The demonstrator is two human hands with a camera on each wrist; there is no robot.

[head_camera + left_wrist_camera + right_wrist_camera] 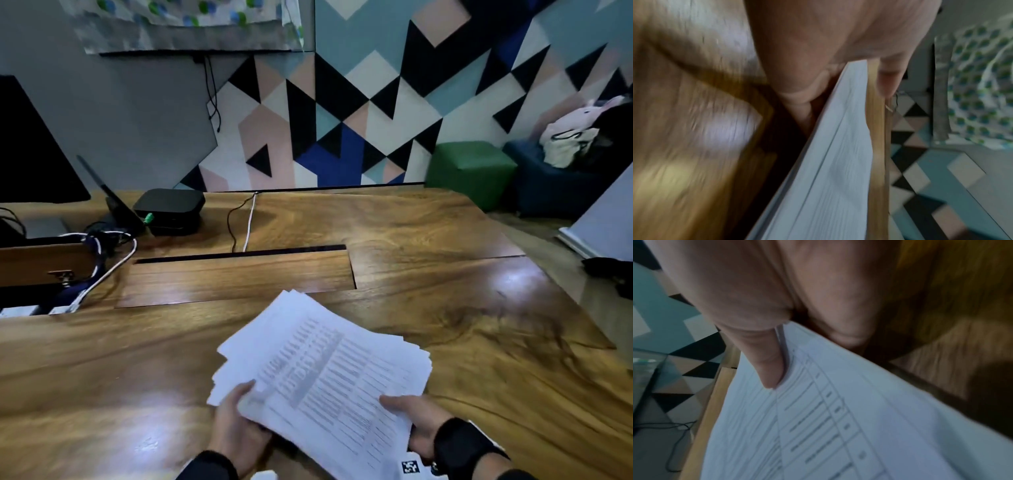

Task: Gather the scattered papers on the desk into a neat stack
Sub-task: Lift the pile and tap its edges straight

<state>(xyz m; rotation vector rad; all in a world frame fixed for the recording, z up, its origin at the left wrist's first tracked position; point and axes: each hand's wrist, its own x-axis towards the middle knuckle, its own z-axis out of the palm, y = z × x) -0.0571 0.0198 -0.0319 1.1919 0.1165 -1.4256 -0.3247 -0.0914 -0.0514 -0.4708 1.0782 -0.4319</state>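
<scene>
Spanning most of the head view, the wooden surface is showing no loose sheets anywhere that the camera is covering, so the collecting part is looking done, as far as these views tell. Sitting at its far left are a black box and a tangle of cables, neither part of the job. Hovering over the near edge, the papers are all bunched in one bundle, but the sheets are fanning out, with corners and edges stepping past each other at the top and left, so the stack is not neat yet. Gripping the bundle's lower left corner, the left hand is clamping it, thumb on top and fingers underneath. Holding the lower right edge, the right hand is pinching it the same way, thumb pressing on the printed top sheet. Remaining, by my reading: squaring the edges, probably tapping them on the surface, then laying the stack down flat.
</scene>
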